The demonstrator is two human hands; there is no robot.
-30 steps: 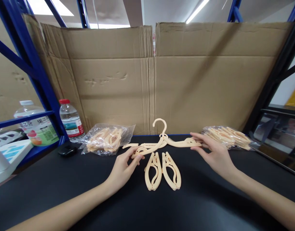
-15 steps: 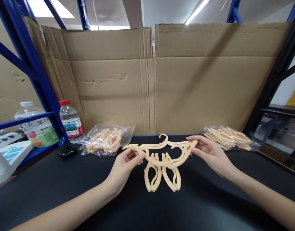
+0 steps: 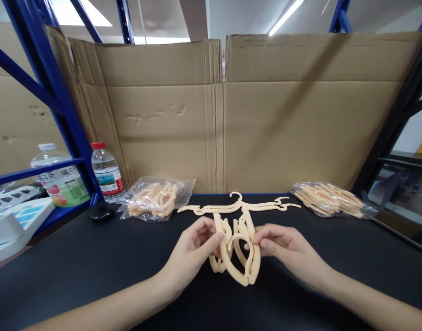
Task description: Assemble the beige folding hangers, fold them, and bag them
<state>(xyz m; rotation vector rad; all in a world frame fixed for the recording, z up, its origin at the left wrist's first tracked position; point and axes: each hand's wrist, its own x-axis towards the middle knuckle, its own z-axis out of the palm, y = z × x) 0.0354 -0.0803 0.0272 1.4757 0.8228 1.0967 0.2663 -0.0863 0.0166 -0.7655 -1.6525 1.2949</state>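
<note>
A peach plastic folding hanger [image 3: 239, 253] is held folded, arms pressed together, just above the black table [image 3: 94, 266]. My left hand [image 3: 193, 250] pinches its left arm and my right hand [image 3: 282, 248] grips its right arm; both hands are closed on it. Two other folded hangers [image 3: 215, 263] lie on the table right under and behind it, partly hidden. Farther back an unfolded hanger [image 3: 238, 206] lies flat with its hook toward the cardboard.
A clear bag of hangers [image 3: 155, 198] lies at the back left, another bag [image 3: 330, 198] at the back right. A water bottle [image 3: 106, 173] and a small black object [image 3: 101, 214] sit by the blue rack post. A cardboard wall [image 3: 218, 115] closes the back.
My hands brought the hanger's two arms together, folding it shut, and drew it toward me over the two folded hangers. An unfolded hanger stays flat behind.
</note>
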